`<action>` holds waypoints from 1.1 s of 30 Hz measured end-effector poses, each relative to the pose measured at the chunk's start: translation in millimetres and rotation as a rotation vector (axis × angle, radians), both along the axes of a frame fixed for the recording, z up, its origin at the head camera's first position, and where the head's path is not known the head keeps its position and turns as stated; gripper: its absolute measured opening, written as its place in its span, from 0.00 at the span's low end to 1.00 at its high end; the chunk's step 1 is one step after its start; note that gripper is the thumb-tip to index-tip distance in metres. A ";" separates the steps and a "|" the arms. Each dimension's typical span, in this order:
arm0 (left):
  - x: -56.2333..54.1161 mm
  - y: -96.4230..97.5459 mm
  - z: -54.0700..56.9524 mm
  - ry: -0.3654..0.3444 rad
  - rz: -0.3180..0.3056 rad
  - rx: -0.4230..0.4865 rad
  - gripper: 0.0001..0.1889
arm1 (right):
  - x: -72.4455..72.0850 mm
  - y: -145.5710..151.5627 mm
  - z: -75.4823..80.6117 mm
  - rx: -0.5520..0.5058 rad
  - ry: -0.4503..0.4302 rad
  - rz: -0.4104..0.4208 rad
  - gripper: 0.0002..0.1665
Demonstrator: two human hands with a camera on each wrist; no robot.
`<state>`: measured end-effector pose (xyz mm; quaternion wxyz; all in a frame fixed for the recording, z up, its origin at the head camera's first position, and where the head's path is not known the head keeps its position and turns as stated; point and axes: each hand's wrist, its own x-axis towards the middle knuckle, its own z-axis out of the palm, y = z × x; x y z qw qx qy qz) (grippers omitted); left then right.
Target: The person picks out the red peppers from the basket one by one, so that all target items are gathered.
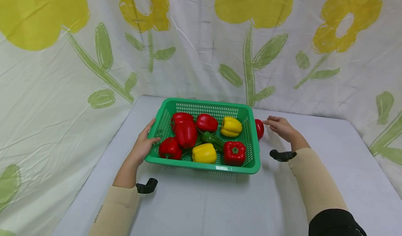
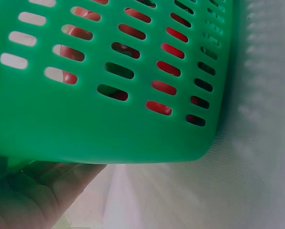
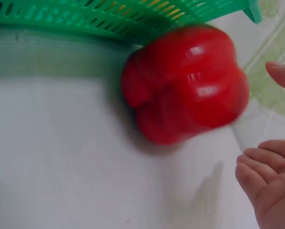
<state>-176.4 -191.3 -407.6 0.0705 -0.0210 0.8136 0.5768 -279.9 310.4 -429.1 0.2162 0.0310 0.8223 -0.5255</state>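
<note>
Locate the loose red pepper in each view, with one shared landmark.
Head: the loose red pepper is right of centre, between the green basket and the right hand.
Left wrist: not in it.
Right wrist: large, upper middle, just below the basket's slotted wall.
Shared landmark: the green basket, in all three.

In head view, the green basket (image 1: pixel 255 142) partly hides the red pepper (image 1: pixel 260 129) outside its right edge. I miss the table's (image 1: pixel 220 201) near edge.
</note>
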 end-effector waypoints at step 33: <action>-0.8 -0.3 -1.3 0.001 0.002 -0.007 0.39 | 3.9 -10.1 1.7 0.163 -0.029 -0.008 0.56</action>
